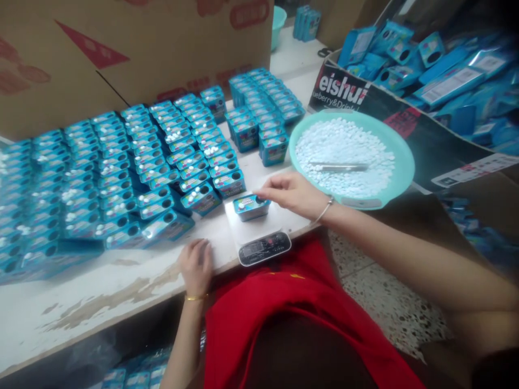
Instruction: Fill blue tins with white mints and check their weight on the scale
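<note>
A small blue box [250,208] lies on a white digital scale [265,247], its dark round opening facing up. My right hand [286,193] is over the right end of this box, fingers pinched together near the opening; whatever they hold is too small to make out. White tablets show on the box's top. Near the table's front edge rests my left hand [197,265], its fingers curled with the palm hidden. A mint-green basin [405,162] full of white tablets [344,146] is right of the scale, and a metal strip [338,167] lies on the tablets.
Rows of similar blue boxes [150,162] cover the table [133,281] at left and centre. A large cardboard box [162,48] stands behind them. At the right, a black carton [344,92] is heaped with blue packs [454,81]. Another green container [278,24] is farther back.
</note>
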A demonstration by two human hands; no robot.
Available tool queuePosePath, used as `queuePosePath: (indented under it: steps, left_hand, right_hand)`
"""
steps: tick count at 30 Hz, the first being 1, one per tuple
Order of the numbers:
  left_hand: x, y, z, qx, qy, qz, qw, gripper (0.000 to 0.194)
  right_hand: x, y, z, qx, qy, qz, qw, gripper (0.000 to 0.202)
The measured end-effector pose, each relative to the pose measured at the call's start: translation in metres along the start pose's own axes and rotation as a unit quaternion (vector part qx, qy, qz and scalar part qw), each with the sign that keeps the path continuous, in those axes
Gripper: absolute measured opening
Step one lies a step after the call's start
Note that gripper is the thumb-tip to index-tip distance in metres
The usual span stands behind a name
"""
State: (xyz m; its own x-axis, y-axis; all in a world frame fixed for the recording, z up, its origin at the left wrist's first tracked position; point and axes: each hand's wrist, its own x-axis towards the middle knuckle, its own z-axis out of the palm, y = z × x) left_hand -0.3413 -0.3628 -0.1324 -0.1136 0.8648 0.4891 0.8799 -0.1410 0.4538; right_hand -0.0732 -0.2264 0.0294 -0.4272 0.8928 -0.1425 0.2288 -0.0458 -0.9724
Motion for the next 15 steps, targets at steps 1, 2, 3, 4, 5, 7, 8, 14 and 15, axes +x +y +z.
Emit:
queuePosePath:
  steps: [1, 2, 3, 4, 5, 7, 8, 14, 15]
  left_hand:
    - [0.0, 0.0, 0.0, 0.0, 0.0, -0.001, 1.0, 0.016]
    - [0.0, 0.0, 0.0, -0.001, 0.0, -0.005, 1.0, 0.016]
    - [0.001, 0.001, -0.001, -0.005, 0.002, -0.01, 1.0, 0.017]
    - [0.003, 0.003, -0.002, -0.01, 0.004, -0.015, 1.0, 0.017]
    - [0.005, 0.006, -0.002, -0.016, 0.006, -0.02, 1.0, 0.018]
    - [0.015, 0.014, -0.005, -0.026, 0.015, -0.024, 0.999, 0.02]
    - [0.021, 0.019, -0.006, -0.03, 0.021, -0.022, 0.999, 0.021]
    - [0.059, 0.058, -0.016, -0.057, 0.05, 0.036, 0.997, 0.022]
    - [0.063, 0.063, -0.018, -0.059, 0.048, 0.048, 0.996, 0.023]
  right_hand:
    - [0.003, -0.001, 0.001, -0.031, 0.007, -0.022, 0.999, 0.034]
    - [0.005, -0.002, 0.001, -0.054, 0.021, -0.041, 0.997, 0.033]
    - [0.006, -0.002, -0.001, -0.067, 0.04, -0.058, 0.995, 0.032]
    - [0.005, -0.002, -0.004, -0.067, 0.059, -0.066, 0.994, 0.03]
    - [0.003, -0.001, -0.008, -0.051, 0.072, -0.06, 0.994, 0.029]
    - [-0.006, 0.004, -0.018, 0.026, 0.069, -0.007, 0.997, 0.028]
    - [-0.012, 0.008, -0.023, 0.076, 0.059, 0.032, 0.995, 0.027]
    - [-0.049, 0.077, -0.037, 0.312, 0.055, 0.181, 0.931, 0.029]
    - [-0.053, 0.092, -0.037, 0.337, 0.062, 0.198, 0.918, 0.03]
